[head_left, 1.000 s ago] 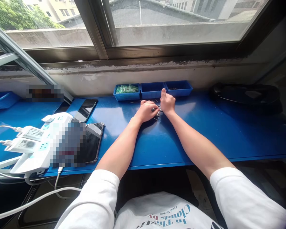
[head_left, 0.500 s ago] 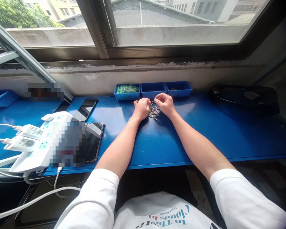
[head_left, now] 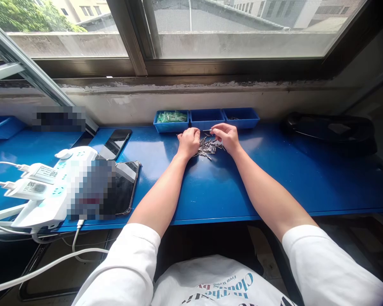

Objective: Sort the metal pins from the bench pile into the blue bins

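Note:
Small metal pieces [head_left: 207,148] lie in a loose pile on the blue table [head_left: 210,187], between and just below my hands. My left hand [head_left: 189,141] is closed at the left edge of the pile, with a thin tip poking out at its left; the rest of what it holds is hidden. To the right, my right hand [head_left: 226,135] pinches a thin metal piece [head_left: 207,130] that points toward my left hand. Whether it touches the left fingers is too small to tell.
Behind my hands stand three joined blue bins [head_left: 171,127], the left one with green packets [head_left: 170,116]. Two phones [head_left: 115,144] and a white power strip [head_left: 62,187] lie left. A black bag [head_left: 332,131] is at the right.
My right hand has moved slightly right, away from my left hand, and a thin metal piece now shows at its fingertips. More of the pile is visible. The view has shifted a little.

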A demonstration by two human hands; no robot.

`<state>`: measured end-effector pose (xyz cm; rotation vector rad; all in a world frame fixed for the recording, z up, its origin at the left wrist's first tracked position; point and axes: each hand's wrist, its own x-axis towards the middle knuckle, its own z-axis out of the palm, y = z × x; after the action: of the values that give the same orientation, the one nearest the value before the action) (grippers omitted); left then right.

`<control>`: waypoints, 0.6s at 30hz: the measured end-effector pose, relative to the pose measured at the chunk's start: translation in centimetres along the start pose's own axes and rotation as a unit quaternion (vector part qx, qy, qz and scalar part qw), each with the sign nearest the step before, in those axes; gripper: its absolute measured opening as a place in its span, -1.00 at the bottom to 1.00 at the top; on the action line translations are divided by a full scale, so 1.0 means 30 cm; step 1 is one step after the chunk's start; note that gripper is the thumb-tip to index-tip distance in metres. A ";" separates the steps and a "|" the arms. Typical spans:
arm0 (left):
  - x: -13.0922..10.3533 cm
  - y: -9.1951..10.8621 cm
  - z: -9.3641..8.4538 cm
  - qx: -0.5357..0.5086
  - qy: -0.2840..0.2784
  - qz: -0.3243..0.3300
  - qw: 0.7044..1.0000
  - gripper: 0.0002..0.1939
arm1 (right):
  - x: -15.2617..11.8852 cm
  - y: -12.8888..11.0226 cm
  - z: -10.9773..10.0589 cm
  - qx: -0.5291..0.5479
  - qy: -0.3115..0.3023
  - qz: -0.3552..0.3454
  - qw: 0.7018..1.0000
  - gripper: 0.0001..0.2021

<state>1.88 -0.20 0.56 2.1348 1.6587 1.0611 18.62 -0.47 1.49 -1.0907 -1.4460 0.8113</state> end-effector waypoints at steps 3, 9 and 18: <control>0.006 -0.013 0.004 -0.010 0.024 -0.022 0.999 -0.73 | 0.021 0.015 -0.030 -0.103 0.069 -0.024 0.992 -0.69; 0.014 -0.027 0.019 -0.014 0.014 -0.063 0.998 -0.74 | 0.066 0.065 -0.124 -0.360 0.117 -0.024 0.925 -0.54; 0.011 -0.029 0.026 0.011 -0.020 -0.053 0.998 -0.74 | 0.081 0.134 -0.158 -0.453 0.097 0.035 0.885 -0.36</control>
<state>1.79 0.57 -0.36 2.0412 1.7517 0.9690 24.07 2.79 -0.57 -1.8634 -1.6423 0.0029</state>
